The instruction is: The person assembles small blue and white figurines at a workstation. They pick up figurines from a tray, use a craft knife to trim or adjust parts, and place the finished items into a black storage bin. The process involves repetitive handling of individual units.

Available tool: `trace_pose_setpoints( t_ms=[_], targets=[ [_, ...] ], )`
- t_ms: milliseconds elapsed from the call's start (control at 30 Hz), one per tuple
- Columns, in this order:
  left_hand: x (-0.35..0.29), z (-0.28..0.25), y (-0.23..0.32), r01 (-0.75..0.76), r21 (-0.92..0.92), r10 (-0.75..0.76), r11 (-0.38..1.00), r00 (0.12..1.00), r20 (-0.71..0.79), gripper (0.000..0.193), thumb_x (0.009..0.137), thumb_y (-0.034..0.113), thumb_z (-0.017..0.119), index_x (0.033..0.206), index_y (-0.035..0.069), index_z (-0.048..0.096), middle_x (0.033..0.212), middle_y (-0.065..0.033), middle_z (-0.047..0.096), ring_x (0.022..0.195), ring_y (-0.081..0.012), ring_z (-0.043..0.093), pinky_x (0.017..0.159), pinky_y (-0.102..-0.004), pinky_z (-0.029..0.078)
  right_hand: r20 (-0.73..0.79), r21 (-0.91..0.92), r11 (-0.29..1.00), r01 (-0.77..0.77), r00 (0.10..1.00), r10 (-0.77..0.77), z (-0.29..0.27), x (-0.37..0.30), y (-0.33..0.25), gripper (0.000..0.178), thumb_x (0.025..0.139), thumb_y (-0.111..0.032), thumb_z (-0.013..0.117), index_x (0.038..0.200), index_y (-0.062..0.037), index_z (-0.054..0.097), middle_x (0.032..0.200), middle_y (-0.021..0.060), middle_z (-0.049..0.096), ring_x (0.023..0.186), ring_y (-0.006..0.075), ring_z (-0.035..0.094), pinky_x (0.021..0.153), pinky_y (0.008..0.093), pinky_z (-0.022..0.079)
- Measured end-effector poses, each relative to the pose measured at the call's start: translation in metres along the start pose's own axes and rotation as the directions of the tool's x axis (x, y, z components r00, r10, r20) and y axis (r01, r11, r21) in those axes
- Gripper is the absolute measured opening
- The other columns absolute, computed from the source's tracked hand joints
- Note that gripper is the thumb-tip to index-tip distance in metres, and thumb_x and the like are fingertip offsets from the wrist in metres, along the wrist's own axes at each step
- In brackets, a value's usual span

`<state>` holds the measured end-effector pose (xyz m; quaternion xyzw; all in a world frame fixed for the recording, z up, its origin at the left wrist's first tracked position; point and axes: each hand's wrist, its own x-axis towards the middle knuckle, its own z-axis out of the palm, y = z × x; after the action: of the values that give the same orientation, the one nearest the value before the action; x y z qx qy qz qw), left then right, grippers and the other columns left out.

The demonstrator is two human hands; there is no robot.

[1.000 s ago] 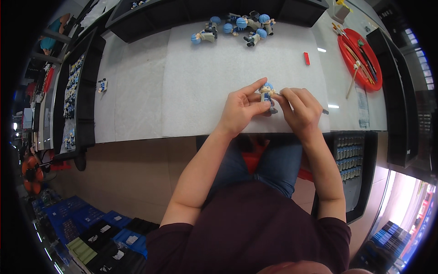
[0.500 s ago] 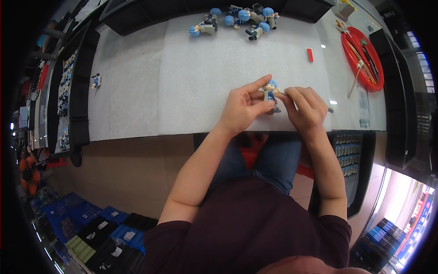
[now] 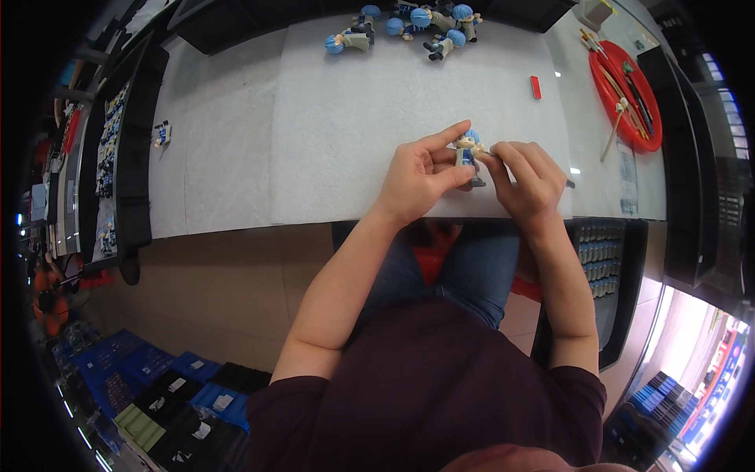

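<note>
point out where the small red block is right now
In the head view, the small red block lies near the right edge of the white sheet, beyond the right hand and left of the red dish.

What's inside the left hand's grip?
The left hand holds a small blue-haired figure; its head, part of its blue-and-pale clothing and its dark lower end show. Whatever lies under the thumb or against the fingers behind is covered and cannot be seen.
</note>
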<state>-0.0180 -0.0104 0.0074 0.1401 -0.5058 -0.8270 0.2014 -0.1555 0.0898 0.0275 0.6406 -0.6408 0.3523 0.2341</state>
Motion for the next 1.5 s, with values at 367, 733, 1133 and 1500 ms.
trace_pose_setpoints(
  t_ms=[367, 733, 1133, 1500],
  targets=[
    [-0.0004, 0.0003, -0.0009, -0.014, 0.009, 0.014, 1.0, 1.0, 0.0, 0.053, 0.08, -0.003, 0.058, 0.129, -0.002, 0.041, 0.095, -0.0153, 0.063, 0.085, -0.0166, 0.062, 0.079, -0.0282, 0.051, -0.001, -0.017, 1.0, 0.014, 1.0, -0.014, -0.001, 0.0013, -0.0007, 0.017, 0.065, -0.011, 0.074, 0.072, -0.0062, 0.059, 0.062, 0.0024, 0.057, 0.049, 0.0141, 0.049, 0.042, 0.0261, 0.038],
    [-0.0011, 0.0016, -0.0017, -0.035, 0.021, 0.035, 0.999, 0.999, -0.012, 0.052, 0.079, -0.003, 0.06, 0.128, -0.002, 0.042, 0.095, -0.0153, 0.063, 0.086, -0.0164, 0.062, 0.078, -0.0281, 0.051, 0.0, -0.022, 0.999, 0.035, 0.999, -0.035, -0.0013, 0.0008, 0.001, 0.017, 0.066, -0.01, 0.074, 0.072, -0.0065, 0.059, 0.062, 0.0021, 0.056, 0.048, 0.0143, 0.049, 0.042, 0.0261, 0.038],
    [-0.0002, 0.0004, -0.0029, -0.04, 0.025, 0.04, 0.999, 0.999, -0.01, 0.052, 0.079, -0.003, 0.06, 0.128, -0.002, 0.043, 0.094, -0.0157, 0.063, 0.084, -0.0165, 0.063, 0.076, -0.0282, 0.053, 0.028, -0.04, 0.996, 0.076, 0.997, -0.075, -0.0045, 0.0036, 0.0007, 0.017, 0.065, -0.01, 0.074, 0.072, -0.0068, 0.058, 0.063, 0.0016, 0.057, 0.049, 0.0141, 0.049, 0.042, 0.026, 0.038],
    [-0.0006, 0.0012, -0.0034, -0.048, 0.038, 0.049, 0.998, 0.999, -0.02, 0.052, 0.079, -0.003, 0.06, 0.128, -0.003, 0.042, 0.094, -0.0158, 0.063, 0.084, -0.0161, 0.062, 0.075, -0.0283, 0.053, 0.061, -0.089, 0.988, 0.128, 0.99, -0.123, -0.0079, 0.0039, 0.0006, 0.018, 0.065, -0.012, 0.074, 0.073, -0.007, 0.058, 0.064, 0.0009, 0.057, 0.048, 0.0131, 0.049, 0.042, 0.0251, 0.038]
  ],
)
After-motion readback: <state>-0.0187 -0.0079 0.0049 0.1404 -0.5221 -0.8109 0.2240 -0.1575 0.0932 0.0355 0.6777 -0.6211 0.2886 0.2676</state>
